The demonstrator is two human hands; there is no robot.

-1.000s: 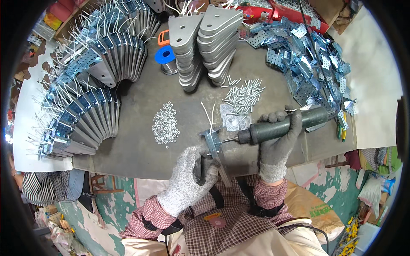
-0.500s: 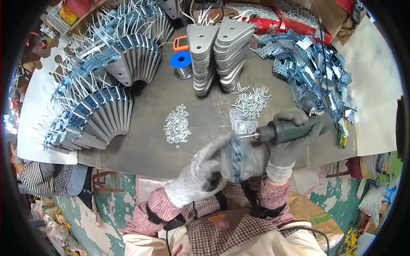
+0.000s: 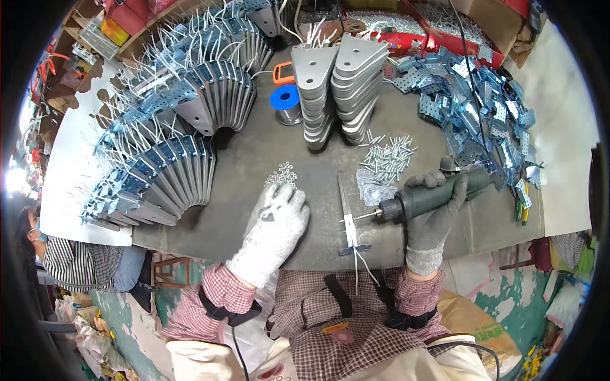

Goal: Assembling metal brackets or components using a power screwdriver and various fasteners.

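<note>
Below, my left hand [image 3: 274, 223] lies flat, fingers spread, over the small washers [image 3: 283, 173] on the grey workbench [image 3: 248, 159]; my right hand [image 3: 433, 209] grips the green power driver [image 3: 438, 193], its tip near the standing metal plate [image 3: 347, 213].

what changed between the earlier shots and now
The left hand let go of the metal plate it was holding at the driver's tip and moved left to the pile of small washers. The plate now stands on edge on the grey table, unheld. The right hand still grips the green power screwdriver, tip at the plate. The plate stacks stayed put.
</note>
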